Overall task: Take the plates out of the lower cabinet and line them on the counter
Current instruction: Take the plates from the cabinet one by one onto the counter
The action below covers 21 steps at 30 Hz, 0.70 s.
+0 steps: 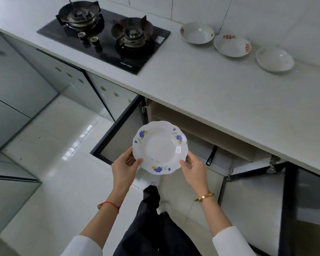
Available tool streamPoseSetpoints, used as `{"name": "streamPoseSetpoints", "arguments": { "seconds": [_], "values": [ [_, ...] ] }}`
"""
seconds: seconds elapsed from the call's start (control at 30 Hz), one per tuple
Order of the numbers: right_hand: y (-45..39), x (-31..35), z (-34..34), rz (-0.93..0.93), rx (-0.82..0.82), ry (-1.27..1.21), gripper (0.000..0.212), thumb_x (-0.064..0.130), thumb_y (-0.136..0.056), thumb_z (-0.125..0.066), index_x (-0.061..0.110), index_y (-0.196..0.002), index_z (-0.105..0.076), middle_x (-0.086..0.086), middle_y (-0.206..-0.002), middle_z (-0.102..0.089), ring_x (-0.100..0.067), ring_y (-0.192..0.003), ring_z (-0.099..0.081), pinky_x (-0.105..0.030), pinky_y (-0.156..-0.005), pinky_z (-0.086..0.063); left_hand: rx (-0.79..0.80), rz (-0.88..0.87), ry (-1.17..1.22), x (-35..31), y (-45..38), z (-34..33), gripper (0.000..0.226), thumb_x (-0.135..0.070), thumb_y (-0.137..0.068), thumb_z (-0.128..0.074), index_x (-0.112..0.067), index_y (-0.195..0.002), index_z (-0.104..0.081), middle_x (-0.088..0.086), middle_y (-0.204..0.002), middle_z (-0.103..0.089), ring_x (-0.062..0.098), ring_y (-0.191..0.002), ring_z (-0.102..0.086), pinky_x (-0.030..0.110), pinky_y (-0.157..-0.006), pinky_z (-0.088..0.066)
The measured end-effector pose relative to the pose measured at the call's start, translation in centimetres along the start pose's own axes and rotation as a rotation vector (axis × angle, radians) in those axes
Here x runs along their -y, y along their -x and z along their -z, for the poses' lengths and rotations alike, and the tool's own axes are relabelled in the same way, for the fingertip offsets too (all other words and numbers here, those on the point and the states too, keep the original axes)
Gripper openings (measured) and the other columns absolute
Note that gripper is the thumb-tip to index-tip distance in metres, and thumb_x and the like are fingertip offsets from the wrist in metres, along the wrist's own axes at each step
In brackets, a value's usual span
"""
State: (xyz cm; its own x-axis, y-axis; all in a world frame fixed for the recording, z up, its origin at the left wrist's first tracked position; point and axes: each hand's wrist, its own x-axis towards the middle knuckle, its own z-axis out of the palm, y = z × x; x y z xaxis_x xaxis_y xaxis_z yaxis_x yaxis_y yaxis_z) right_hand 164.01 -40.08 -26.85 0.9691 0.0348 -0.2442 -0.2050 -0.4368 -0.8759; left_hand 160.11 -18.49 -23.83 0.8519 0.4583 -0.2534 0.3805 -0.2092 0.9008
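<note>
With my left hand [127, 163] and right hand [193, 166] each gripping an edge of the blue-flowered plate [160, 147] between them, above the open cabinet [201, 133], I should lift it level and set it on the desk [211, 85] beyond my right hand, beside the three plates [231, 45] already lined up.

A counter [220, 93] runs across the upper part of the view, with a two-burner hob [103, 39] set into its left end. To the right of the hob, three plates [229, 46] lie in a row along the back of the counter, near the wall, each just beside the next. Below the counter's front edge the lower cabinet [201, 133] stands open, one door [118, 133] swung out to its left and another [257, 200] to its right. In front of the opening, above the floor, a plate [160, 146] sits between the left hand [125, 166] at its left rim and the right hand [193, 168] at its right rim.
</note>
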Motion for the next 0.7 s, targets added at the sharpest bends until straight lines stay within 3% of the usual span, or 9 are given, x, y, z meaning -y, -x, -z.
{"name": "streamPoseSetpoints", "arguments": {
  "seconds": [0.2,0.4,0.5,0.7],
  "values": [
    [3.0,1.6,4.6,0.008,-0.106,-0.009,0.042,0.016,-0.089,-0.060,0.023,-0.131,-0.055,0.011,-0.120,-0.065,-0.004,-0.109,-0.060,-0.019,-0.095,-0.047,0.105,-0.119,-0.037,-4.2,2.1,-1.0,0.045,-0.008,-0.082,-0.071,-0.019,-0.125,-0.064,-0.005,-0.111,-0.071,0.009,-0.099,-0.068,0.027,-0.095,-0.052],
    [3.9,2.4,8.4,0.028,-0.249,-0.062,0.043,0.011,-0.089,-0.060,0.025,-0.129,-0.056,0.015,-0.115,-0.065,-0.001,-0.107,-0.061,-0.018,-0.096,-0.046,0.204,-0.207,-0.051,-7.0,1.9,-3.7,0.048,-0.011,-0.080,-0.072,-0.024,-0.125,-0.064,-0.010,-0.105,-0.073,-0.002,-0.095,-0.067,0.000,-0.081,-0.044],
    [3.4,2.5,9.9,0.007,-0.306,-0.093,0.043,0.009,-0.089,-0.060,0.023,-0.130,-0.057,0.013,-0.114,-0.066,-0.003,-0.107,-0.062,-0.021,-0.096,-0.047,0.268,-0.225,-0.030,-8.5,1.0,-5.2,0.048,-0.010,-0.080,-0.071,-0.026,-0.125,-0.064,-0.011,-0.102,-0.073,-0.004,-0.094,-0.067,0.002,-0.081,-0.046],
    [0.8,2.7,12.5,-0.014,-0.430,-0.139,0.043,0.007,-0.089,-0.059,0.024,-0.128,-0.058,0.021,-0.114,-0.064,0.003,-0.110,-0.060,-0.013,-0.096,-0.046,0.401,-0.277,0.013,-11.7,-2.8,-9.3,0.048,-0.006,-0.080,-0.071,-0.025,-0.123,-0.065,-0.014,-0.101,-0.073,-0.002,-0.097,-0.068,0.015,-0.088,-0.051]
  ]
}}
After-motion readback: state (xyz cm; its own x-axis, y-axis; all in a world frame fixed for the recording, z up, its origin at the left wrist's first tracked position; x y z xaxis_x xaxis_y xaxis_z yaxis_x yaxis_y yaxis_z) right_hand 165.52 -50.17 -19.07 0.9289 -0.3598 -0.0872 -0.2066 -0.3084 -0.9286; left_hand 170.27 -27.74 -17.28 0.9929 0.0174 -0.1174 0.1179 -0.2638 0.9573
